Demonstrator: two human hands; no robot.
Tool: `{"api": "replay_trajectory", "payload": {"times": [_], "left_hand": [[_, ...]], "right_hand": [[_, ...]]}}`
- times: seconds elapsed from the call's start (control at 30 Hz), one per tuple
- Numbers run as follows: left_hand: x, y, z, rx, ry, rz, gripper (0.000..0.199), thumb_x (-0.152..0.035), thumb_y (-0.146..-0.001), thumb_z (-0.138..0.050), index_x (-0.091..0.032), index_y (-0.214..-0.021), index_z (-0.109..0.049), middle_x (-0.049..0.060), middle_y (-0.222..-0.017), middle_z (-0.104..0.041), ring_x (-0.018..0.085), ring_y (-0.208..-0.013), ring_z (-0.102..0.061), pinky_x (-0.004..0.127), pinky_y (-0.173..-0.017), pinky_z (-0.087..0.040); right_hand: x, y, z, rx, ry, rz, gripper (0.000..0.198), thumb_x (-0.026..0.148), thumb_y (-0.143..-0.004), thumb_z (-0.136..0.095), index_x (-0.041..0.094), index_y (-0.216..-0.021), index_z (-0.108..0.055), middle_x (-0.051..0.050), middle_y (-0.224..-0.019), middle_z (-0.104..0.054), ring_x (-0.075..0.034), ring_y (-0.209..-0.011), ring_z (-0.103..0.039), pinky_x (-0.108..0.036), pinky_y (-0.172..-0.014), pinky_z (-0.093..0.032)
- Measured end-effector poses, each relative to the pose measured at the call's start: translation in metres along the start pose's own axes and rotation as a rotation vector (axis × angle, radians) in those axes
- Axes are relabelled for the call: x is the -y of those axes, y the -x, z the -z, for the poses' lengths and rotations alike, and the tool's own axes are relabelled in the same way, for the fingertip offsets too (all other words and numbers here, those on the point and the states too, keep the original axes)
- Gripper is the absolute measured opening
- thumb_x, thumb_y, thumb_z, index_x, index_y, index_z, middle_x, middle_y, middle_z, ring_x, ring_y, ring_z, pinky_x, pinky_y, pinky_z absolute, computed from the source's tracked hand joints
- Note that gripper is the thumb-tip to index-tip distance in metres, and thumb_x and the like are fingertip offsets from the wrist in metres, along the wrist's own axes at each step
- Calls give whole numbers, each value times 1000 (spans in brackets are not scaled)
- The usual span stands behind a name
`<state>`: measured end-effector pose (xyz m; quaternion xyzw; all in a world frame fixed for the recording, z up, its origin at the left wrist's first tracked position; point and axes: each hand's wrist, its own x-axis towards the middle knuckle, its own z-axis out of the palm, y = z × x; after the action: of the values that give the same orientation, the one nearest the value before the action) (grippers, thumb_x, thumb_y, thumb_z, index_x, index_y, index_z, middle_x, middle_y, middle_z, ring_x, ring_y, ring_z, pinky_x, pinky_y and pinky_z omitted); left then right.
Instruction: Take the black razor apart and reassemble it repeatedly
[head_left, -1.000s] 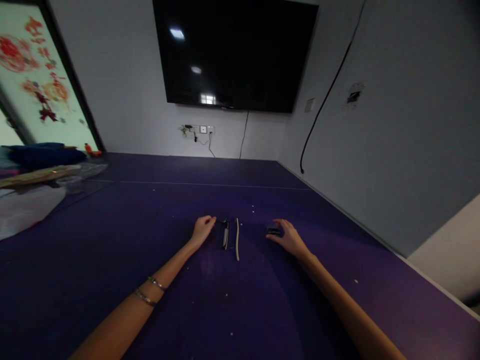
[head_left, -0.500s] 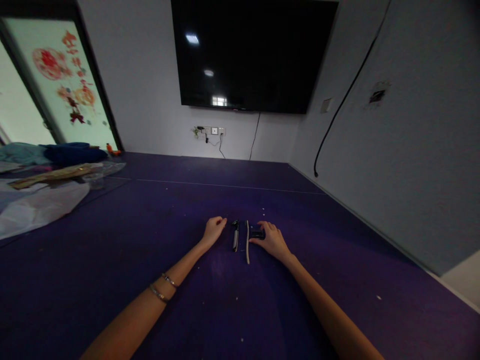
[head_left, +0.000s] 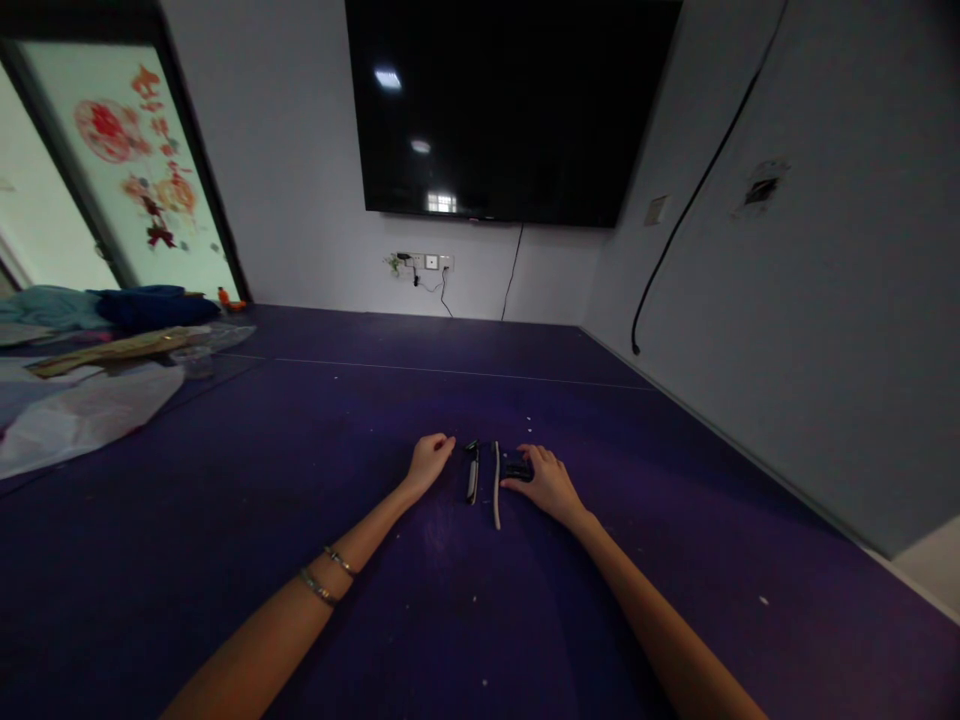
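On the purple surface, my left hand (head_left: 430, 463) is closed, its thumb and forefinger together; anything inside is hidden. Just right of it lies a slim black-and-silver thing with a handle (head_left: 472, 478) and a small head at its far end, shaped like a razor. Beside that is a thin, pale, slightly curved stick or cord (head_left: 496, 490). My right hand (head_left: 551, 484) has its thumb and fingers around the two ends of a small dark rectangular thing (head_left: 516, 466), lying right of the pale strip. Its kind is too dark to tell.
A television (head_left: 510, 110) hangs on the far wall above several sockets (head_left: 431, 262). A black cable (head_left: 679, 215) dangles along the right wall. At the left lie a white plastic sheet (head_left: 97, 415), a flat yellowish piece (head_left: 120, 350) and blue cloth (head_left: 154, 307).
Both hands keep nearly the same place and grip. The whole view has shifted slightly to the right; the things between the hands have not visibly moved on the surface.
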<state>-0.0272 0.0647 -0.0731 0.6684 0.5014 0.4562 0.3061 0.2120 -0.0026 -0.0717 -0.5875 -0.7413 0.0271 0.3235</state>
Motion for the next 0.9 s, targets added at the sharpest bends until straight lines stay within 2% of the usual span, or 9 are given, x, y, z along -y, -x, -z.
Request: {"api": "replay_trajectory", "payload": {"times": [0.3, 0.9], "left_hand": [[0, 0, 0, 2, -3, -12, 36, -44, -75, -45, -18, -51, -44, -5, -45, -39, 10, -46, -37, 23, -47, -25], [2, -1, -1, 3, 8, -3, 35, -43, -75, -46, -18, -51, -44, -5, -44, -40, 10, -45, -38, 23, -46, -26]], "right_hand": [[-23, 0, 5, 95, -146, 29, 65, 51, -64, -67, 25, -120, -45, -6, -109, -59, -25, -106, -53, -44, -89, -39], [-22, 0, 6, 110, -183, 13, 59, 45, -67, -67, 27, -120, -46, -5, -109, -61, -25, -107, -53, -45, -92, -37]]}}
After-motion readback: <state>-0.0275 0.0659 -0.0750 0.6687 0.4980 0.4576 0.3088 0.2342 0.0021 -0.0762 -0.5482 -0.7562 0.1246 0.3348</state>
